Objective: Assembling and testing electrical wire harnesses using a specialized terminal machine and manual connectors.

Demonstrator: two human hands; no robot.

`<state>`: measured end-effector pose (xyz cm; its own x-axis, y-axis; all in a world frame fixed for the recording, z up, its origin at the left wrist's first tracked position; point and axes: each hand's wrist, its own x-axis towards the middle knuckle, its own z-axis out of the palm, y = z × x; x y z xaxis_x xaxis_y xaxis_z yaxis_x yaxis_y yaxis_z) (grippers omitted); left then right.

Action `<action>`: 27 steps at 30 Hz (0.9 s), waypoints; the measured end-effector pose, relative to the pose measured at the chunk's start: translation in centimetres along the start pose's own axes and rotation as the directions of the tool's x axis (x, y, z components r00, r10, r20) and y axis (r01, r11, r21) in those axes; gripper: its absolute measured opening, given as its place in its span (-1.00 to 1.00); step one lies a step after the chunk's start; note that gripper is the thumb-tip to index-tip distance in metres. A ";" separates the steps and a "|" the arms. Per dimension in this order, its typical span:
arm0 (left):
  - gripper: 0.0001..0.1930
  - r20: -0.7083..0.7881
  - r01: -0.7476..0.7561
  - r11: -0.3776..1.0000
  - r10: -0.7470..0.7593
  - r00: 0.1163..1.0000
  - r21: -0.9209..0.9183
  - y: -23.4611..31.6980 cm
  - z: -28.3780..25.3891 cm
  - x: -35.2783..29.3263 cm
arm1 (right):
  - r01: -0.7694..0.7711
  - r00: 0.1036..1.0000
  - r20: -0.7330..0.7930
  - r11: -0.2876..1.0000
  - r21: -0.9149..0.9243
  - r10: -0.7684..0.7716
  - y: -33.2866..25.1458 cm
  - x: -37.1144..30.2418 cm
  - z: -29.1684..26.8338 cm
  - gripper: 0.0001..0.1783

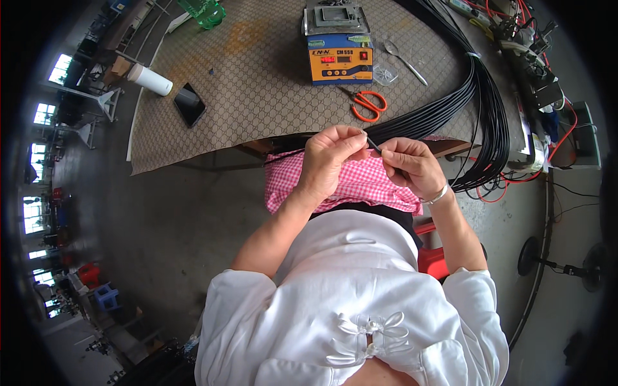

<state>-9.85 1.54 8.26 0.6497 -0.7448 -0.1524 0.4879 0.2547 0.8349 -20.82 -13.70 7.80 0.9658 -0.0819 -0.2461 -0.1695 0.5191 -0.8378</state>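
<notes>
Head view: both hands pinch one black cable end over the pink checked lap cloth (360, 183), just below the table (257, 83) edge. Left hand (331, 161) grips the tip (372, 143), fingers clenched; right hand (412, 166) holds the cable (412, 132) just behind it. Looks like end-prep. Next move needs a steady pinch. Cable runs up-right to the bundle (489, 109), tip pointing left.

hands (370, 164): 2 | scissors (367, 103): 1 | phone (190, 104): 1 | cable bundle (476, 83): 1
</notes>
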 end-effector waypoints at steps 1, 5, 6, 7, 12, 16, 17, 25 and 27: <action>-0.91 0.009 -0.037 0.997 0.037 0.999 0.068 0.0 0.0 0.1 | -0.018 1.000 0.010 1.000 0.022 0.017 -0.1 0.1 -0.1 -0.83; -0.91 0.011 -0.053 0.992 0.054 0.998 -0.117 -0.3 0.4 0.4 | -0.036 0.998 0.064 0.986 0.162 0.026 0.1 0.6 -0.1 -0.85; -0.91 0.009 -0.035 0.981 0.037 0.999 -0.190 -0.6 0.4 0.5 | -0.028 0.997 0.078 0.977 0.210 0.012 0.3 0.8 -0.2 -0.86; -0.91 0.008 -0.017 0.965 0.020 1.000 -0.261 -0.8 0.5 0.7 | -0.026 0.997 0.076 0.976 0.217 0.009 0.4 1.1 -0.2 -0.86; -0.92 0.152 0.144 0.870 -0.081 0.985 -0.471 -1.9 -0.2 1.4 | -0.036 0.996 0.086 0.967 0.252 0.015 0.5 1.6 0.0 -0.88; -0.91 0.234 0.211 0.828 -0.100 0.967 -0.519 -2.0 -0.7 1.5 | -0.060 0.995 0.096 0.966 0.250 0.036 0.2 1.9 0.2 -0.92; -0.90 0.254 0.225 0.823 -0.103 0.962 -0.521 -1.8 -0.8 1.4 | -0.037 0.998 0.063 0.975 0.218 0.024 0.1 1.9 0.6 -0.93; -0.88 -0.029 -0.014 1.000 0.015 0.999 0.008 0.2 -1.1 0.8 | 0.101 0.980 -0.149 0.977 -0.187 -0.130 0.2 1.9 1.1 -0.92; -0.89 -0.020 -0.041 0.993 0.043 0.999 0.109 0.5 -1.2 0.9 | 0.084 0.979 -0.158 0.962 -0.259 -0.128 0.1 2.0 1.2 -0.92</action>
<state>-8.32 1.78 7.91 0.6816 -0.7208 -0.1263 0.3944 0.2165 0.8931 -18.69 -12.77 7.76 0.9364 -0.2806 -0.2106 -0.1327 0.2725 -0.9530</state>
